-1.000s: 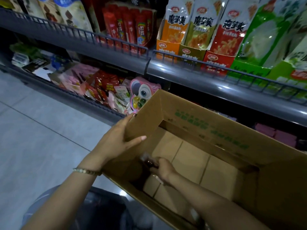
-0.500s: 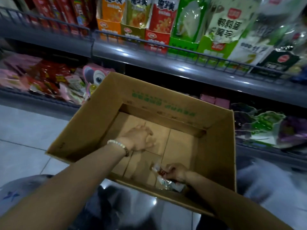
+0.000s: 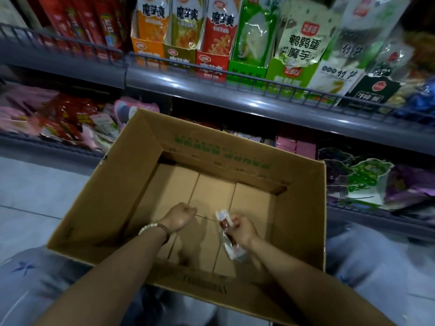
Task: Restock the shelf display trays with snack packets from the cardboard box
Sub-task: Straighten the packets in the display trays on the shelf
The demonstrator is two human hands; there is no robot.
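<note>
Inside the open brown cardboard box (image 3: pixel 131 175), the right hand (image 3: pixel 243 228) grips a clear plastic, red-filled snack packet (image 3: pixel 226 241); the left hand (image 3: pixel 180 216) is clenched, empty.

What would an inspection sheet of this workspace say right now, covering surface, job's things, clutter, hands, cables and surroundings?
Surface: open brown cardboard box, its floor flaps showing.
Job's things: one clear snack packet with red-brown filling; coloured cardboard display trays of upright packets on the grey metal upper shelf.
Clutter: nothing seen.
Hands: right hand grips the packet inside the box; left hand is curled low in the box, and whether it holds anything cannot be told.
Cables: nothing seen.
Surroundings: red and pink packets on the lower shelf at left, purple and green bags at right, grey tiled floor.
</note>
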